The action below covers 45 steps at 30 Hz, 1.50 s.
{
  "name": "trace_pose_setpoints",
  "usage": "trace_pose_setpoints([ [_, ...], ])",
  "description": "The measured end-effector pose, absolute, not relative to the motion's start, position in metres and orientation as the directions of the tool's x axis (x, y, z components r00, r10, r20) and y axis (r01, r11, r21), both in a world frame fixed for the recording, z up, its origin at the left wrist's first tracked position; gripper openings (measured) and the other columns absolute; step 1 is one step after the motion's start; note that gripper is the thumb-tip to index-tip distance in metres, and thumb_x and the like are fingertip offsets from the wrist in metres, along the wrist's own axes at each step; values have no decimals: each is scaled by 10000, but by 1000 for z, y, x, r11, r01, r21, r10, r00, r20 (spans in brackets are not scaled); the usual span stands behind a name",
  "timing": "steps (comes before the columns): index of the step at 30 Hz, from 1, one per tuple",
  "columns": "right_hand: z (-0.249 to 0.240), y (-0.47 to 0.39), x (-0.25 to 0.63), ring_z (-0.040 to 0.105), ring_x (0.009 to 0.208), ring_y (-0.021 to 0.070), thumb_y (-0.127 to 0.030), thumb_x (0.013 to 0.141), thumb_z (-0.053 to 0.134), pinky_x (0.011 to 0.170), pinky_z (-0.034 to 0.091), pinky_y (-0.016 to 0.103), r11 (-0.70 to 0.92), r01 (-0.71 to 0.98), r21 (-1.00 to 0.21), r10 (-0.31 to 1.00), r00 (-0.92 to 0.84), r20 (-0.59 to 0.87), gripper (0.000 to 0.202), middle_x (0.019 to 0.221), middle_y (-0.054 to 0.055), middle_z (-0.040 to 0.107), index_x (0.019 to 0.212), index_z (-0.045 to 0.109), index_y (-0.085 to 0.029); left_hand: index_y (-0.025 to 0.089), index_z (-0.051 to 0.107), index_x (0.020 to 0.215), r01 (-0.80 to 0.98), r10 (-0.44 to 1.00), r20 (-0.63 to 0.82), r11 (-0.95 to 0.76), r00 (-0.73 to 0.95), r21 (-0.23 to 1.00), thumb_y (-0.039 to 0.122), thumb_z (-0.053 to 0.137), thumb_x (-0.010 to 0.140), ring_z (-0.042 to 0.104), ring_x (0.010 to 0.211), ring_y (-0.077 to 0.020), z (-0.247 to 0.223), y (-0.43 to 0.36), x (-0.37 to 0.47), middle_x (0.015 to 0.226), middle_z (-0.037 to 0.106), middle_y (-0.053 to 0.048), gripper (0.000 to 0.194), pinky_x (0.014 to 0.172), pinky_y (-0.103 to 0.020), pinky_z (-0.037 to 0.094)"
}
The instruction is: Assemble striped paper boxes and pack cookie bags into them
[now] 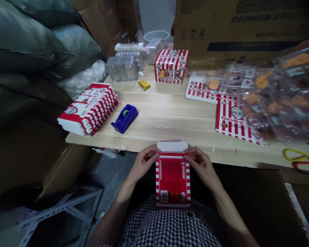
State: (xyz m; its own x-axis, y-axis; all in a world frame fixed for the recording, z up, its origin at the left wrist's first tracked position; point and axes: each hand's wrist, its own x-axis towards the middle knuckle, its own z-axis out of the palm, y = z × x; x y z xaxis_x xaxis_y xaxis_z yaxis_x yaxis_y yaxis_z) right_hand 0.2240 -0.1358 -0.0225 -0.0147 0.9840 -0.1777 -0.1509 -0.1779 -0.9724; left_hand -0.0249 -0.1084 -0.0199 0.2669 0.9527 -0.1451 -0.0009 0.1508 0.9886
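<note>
A red and white striped carton (173, 180) is held between my two hands at the table's front edge, its red printed panel with a barcode facing up. At its far end a white flap (172, 146) sticks out. My left hand (147, 161) pinches the upper left corner between thumb and fingers. On the upper right corner, my right hand (199, 163) has the same kind of pinch. The carton's near end lies close to my checked clothing. Whether it is folded flat or opened out, I cannot tell.
On the table (164, 120) are a stack of flat striped cartons (90, 106), a blue tape dispenser (125, 118), a yellow packet (144, 84), an assembled carton (172, 67) and clear plastic trays (122, 68). Bagged toy pieces (262, 82) pile at right, near scissors (300, 159).
</note>
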Motion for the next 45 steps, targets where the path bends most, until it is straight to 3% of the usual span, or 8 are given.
trace_pose_setpoints([
  [8,-21,-118,230,633,734,153,-391,842,740,703,490,284,-120,-18,-993,992,-38,-120,168,809,10,712,837,733,-223,140,698,833,-11,960,-142,149,241,989,285,746,825,607,800,-127,-23,-87,-23,842,669,-33,153,759,-232,448],
  [13,-29,-117,224,651,761,149,-361,803,781,738,509,290,-131,-95,-987,990,38,-135,128,836,2,724,835,740,-244,209,599,1063,-225,960,-218,254,175,941,221,833,722,657,799,-117,-29,-85,-23,857,700,3,413,778,-235,487],
  [17,-31,-119,223,670,787,154,-347,774,808,777,527,293,-150,-150,-977,987,38,-157,141,842,9,732,818,732,-237,233,535,1336,-232,930,-266,326,254,916,206,824,734,689,868,-136,-24,-85,-24,942,740,-28,668,829,-253,499],
  [22,-17,-116,225,701,826,167,-308,762,823,815,557,336,-199,-304,-932,979,-19,-203,664,949,-7,750,1354,525,-354,182,625,1319,-227,870,-299,406,392,885,244,777,792,678,1086,-220,-14,-80,-27,1145,742,-109,552,1000,-343,461],
  [24,-12,-114,228,702,838,167,-317,777,807,829,559,341,-231,-284,-930,973,-76,-219,740,971,1,748,1433,464,-342,177,669,1263,-221,867,-295,404,403,888,247,778,789,689,1076,-237,-12,-79,-27,1147,745,-116,492,1003,-366,466],
  [31,-13,-105,231,687,917,161,-355,839,742,878,540,313,-264,-216,-940,946,-250,-208,312,1005,12,747,1142,690,-295,163,749,1095,-208,901,-214,307,377,929,248,744,815,651,1169,-249,-14,-82,-23,1253,701,-132,293,1027,-361,459],
  [37,-14,-100,226,678,1094,209,-400,825,750,953,545,372,-355,-297,-887,919,-287,-272,454,1249,35,703,1257,638,-317,188,674,1273,-220,884,-258,362,390,906,313,722,845,693,1069,-234,-18,-79,-20,1208,724,-125,449,974,-349,486],
  [45,-15,-105,227,572,1299,233,-394,848,733,1118,419,436,-321,-280,-905,927,-288,-240,223,1339,31,664,1050,774,-310,165,764,1097,-99,910,-178,230,374,968,318,661,883,618,1228,-273,-15,-80,-19,1254,700,-133,282,1094,-418,416],
])
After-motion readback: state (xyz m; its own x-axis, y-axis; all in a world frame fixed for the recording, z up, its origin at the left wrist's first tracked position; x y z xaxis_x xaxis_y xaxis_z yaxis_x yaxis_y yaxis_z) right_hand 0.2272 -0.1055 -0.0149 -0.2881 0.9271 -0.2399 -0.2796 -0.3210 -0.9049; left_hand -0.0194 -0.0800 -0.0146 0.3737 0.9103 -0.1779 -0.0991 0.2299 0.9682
